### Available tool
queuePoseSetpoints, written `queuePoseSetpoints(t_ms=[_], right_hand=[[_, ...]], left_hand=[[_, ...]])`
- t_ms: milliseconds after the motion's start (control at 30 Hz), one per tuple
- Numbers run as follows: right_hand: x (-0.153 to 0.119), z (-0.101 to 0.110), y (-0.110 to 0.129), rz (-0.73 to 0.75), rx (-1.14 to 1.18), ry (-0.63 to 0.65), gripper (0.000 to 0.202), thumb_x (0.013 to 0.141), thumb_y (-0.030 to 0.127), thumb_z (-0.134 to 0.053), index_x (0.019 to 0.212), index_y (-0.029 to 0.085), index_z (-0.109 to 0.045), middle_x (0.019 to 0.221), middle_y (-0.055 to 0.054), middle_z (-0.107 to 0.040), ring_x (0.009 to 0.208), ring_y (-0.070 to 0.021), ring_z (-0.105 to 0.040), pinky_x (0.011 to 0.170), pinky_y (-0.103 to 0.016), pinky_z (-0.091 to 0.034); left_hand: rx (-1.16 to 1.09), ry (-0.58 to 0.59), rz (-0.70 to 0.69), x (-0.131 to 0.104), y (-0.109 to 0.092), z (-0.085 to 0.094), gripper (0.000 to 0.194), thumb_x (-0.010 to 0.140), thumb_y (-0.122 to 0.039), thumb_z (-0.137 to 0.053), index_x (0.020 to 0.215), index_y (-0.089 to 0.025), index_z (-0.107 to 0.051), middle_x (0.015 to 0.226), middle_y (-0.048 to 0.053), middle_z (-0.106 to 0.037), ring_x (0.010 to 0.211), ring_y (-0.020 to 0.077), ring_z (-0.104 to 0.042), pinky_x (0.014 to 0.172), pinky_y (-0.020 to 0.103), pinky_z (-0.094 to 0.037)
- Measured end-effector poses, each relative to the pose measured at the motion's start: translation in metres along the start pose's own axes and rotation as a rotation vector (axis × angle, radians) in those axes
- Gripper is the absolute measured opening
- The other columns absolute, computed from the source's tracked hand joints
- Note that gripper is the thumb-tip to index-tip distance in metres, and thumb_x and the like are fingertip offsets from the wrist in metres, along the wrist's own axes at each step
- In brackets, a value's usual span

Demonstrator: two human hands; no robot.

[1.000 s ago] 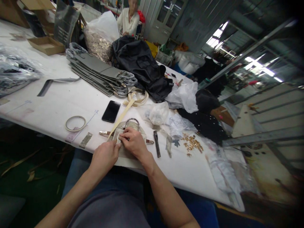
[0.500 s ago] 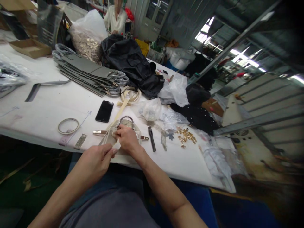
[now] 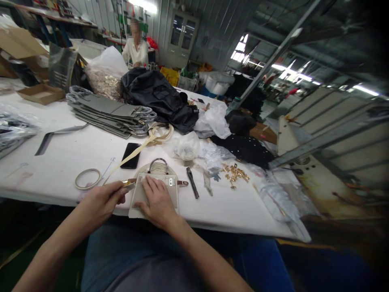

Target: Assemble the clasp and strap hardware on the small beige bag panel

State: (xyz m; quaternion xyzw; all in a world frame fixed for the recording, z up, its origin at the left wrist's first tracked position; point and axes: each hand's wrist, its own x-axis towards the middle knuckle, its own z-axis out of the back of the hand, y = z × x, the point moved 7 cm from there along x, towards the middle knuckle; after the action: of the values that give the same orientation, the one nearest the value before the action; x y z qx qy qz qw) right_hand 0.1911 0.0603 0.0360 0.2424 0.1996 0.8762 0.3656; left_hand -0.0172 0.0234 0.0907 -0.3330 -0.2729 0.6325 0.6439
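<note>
The small beige bag with a flat front panel [image 3: 174, 198] lies at the near edge of the white-covered counter [image 3: 221, 211]. The right hand [image 3: 156, 198] is spread flat on it; the left hand [image 3: 106, 198], apart from the right, has its fingers bent together near the left end of a slim brown strap with metal ends [image 3: 182, 183] — whether they grip it I cannot tell. A hard pull on that end, against light palm pressure, could twist the bag or slide it off the edge. The long cream-coloured tape [image 3: 133, 154] passes over the black rectangular phone [image 3: 133, 163]; a snag could drag both. The dark, rod-shaped tool [image 3: 192, 182] sits near the strap's right end — a turning bag might knock it.
</note>
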Motion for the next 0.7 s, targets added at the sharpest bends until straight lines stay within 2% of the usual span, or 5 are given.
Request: queuePoseSetpoints(t_ms=[267, 433, 567, 633, 700], right_hand=[[-0.019, 0.036, -0.02, -0.314, 0.832, -0.247, 0.077, 0.088, 0.051, -0.104, 0.154, 0.032, -0.07, 0.146, -0.01, -0.075, 0.115, -0.0273, -0.077, 0.106, -0.045, -0.065], [-0.015, 0.049, -0.027, -0.344, 1.075, -0.347, 0.049, 0.083, 0.046, -0.107, 0.12, 0.027, -0.081, 0.111, -0.004, -0.077, 0.096, -0.0207, -0.073, 0.088, -0.035, -0.061], [-0.02, 0.057, -0.032, -0.367, 1.09, -0.404, 0.051, 0.081, 0.044, -0.108, 0.119, 0.026, -0.079, 0.108, -0.003, -0.078, 0.089, -0.0204, -0.073, 0.086, -0.035, -0.061], [-0.022, 0.06, -0.031, -0.37, 1.115, -0.378, 0.041, 0.088, 0.045, -0.104, 0.116, 0.025, -0.081, 0.105, -0.004, -0.08, 0.092, -0.0225, -0.076, 0.089, -0.037, -0.063], [-0.021, 0.064, -0.027, -0.35, 1.126, -0.328, 0.029, 0.096, 0.045, -0.097, 0.11, 0.024, -0.083, 0.102, -0.005, -0.081, 0.095, -0.024, -0.078, 0.092, -0.038, -0.063]], left_hand=[[-0.147, 0.033, -0.117, 0.011, -0.031, -0.024, 0.034, 0.118, -0.047, -0.056, 0.133, -0.025, -0.077, 0.099, 0.002, -0.079, 0.091, 0.0228, -0.074, 0.086, 0.032, -0.051], [-0.178, 0.008, -0.23, 0.02, -0.069, -0.043, 0.032, 0.118, -0.042, -0.06, 0.096, -0.023, -0.073, 0.093, 0.002, -0.074, 0.089, 0.0207, -0.068, 0.082, 0.032, -0.046], [-0.156, -0.068, -0.223, 0.029, -0.076, -0.052, 0.048, 0.115, -0.05, -0.066, 0.077, -0.022, -0.057, 0.071, -0.001, -0.057, 0.069, 0.0185, -0.054, 0.067, 0.033, -0.037], [-0.196, -0.046, -0.213, 0.034, -0.076, -0.059, 0.039, 0.114, -0.049, -0.067, 0.086, -0.021, -0.065, 0.076, 0.001, -0.064, 0.073, 0.0198, -0.06, 0.07, 0.033, -0.041], [-0.311, 0.013, -0.193, 0.038, -0.074, -0.068, 0.028, 0.113, -0.045, -0.068, 0.123, -0.019, -0.074, 0.092, 0.003, -0.074, 0.084, 0.022, -0.069, 0.078, 0.033, -0.05]])
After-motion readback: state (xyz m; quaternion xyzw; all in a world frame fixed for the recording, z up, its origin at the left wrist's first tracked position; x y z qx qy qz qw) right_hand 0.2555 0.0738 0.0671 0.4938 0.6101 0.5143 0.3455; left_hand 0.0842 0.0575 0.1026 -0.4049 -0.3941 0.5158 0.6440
